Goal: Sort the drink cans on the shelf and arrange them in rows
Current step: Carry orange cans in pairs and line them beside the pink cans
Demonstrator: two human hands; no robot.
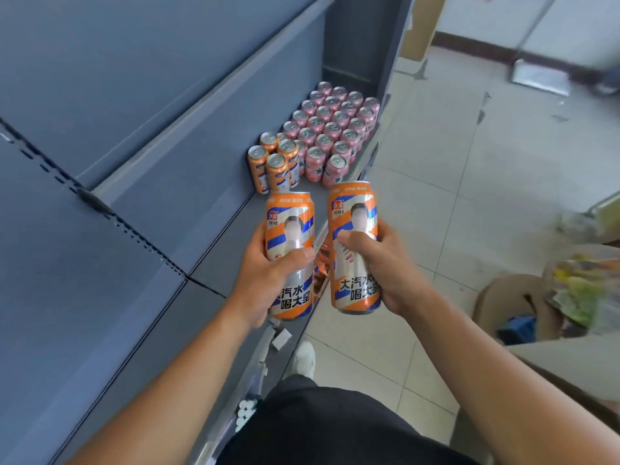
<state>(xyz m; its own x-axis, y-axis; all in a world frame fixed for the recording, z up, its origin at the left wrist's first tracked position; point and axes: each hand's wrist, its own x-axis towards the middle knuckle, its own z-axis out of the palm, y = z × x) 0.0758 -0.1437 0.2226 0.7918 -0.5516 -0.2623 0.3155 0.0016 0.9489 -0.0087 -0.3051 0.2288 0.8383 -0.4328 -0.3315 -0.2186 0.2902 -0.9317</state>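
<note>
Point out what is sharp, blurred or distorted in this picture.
Head view: the left orange can in the left hand and the right orange can in the right hand are sharp, print legible; the pink cans farther along the shelf look softer; the bags at the right edge are smeared; the wide lens skews the shelf lines; lighting is even.

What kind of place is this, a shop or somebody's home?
Probably a small shop. A long grey-blue display shelf carries pink cans packed in rows beside a few orange cans; the floor is tiled; the left hand grips the left can and the right hand the right can, likely stock.
</note>
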